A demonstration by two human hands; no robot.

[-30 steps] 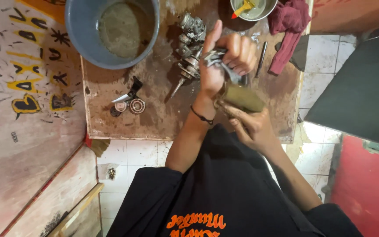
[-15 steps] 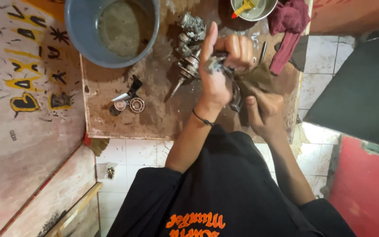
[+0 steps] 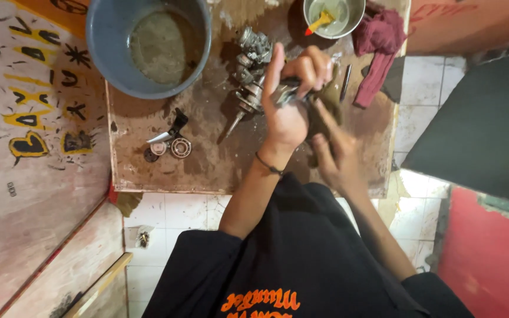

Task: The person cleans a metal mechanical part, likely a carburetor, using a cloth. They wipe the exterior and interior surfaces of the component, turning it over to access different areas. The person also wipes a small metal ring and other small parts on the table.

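The left hand (image 3: 290,100), thumb raised, grips a small metal engine part (image 3: 286,91) above the stained wooden board (image 3: 207,159). The blurred right hand (image 3: 337,156) presses an olive rag (image 3: 328,103) against it.

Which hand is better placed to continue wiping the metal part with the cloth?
The right hand: it already presses the olive cloth against the metal part. The left hand is busy gripping that part.
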